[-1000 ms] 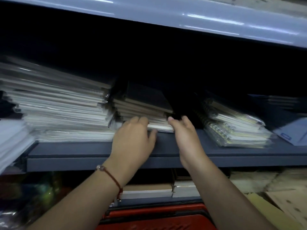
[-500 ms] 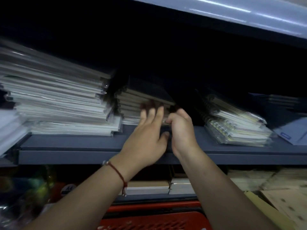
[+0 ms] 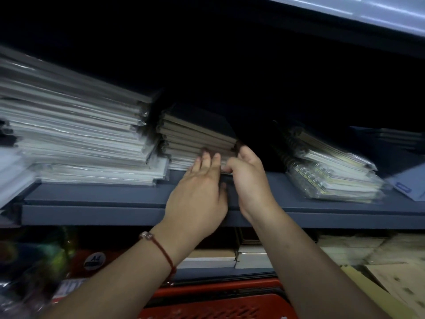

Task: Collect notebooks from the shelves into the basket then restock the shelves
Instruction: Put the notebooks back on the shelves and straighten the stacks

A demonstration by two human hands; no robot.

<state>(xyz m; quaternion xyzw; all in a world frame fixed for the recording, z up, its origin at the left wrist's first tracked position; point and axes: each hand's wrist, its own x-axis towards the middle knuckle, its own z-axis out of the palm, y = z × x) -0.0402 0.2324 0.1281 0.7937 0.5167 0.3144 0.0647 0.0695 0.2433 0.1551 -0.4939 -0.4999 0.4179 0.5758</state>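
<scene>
A small stack of dark-covered notebooks (image 3: 195, 132) lies on the grey shelf (image 3: 96, 199), in the middle. My left hand (image 3: 197, 194) has straight fingers laid against the stack's front edge. My right hand (image 3: 250, 178) is at the stack's right front corner, fingers curled round the corner and thumb at the lower notebooks. The red basket (image 3: 218, 305) shows at the bottom, below my arms.
A tall pile of wrapped white notebooks (image 3: 76, 139) fills the shelf's left. Spiral notebooks (image 3: 326, 171) lie to the right, with blue-white packs (image 3: 409, 183) beyond. A lower shelf holds more notebooks (image 3: 213, 256) and brown paper goods (image 3: 379, 254). The shelf above (image 3: 368, 10) overhangs.
Both hands have moved up from the shelf's front edge onto the dark stack. The left fingers straightened against it and the right hand closed round its corner.
</scene>
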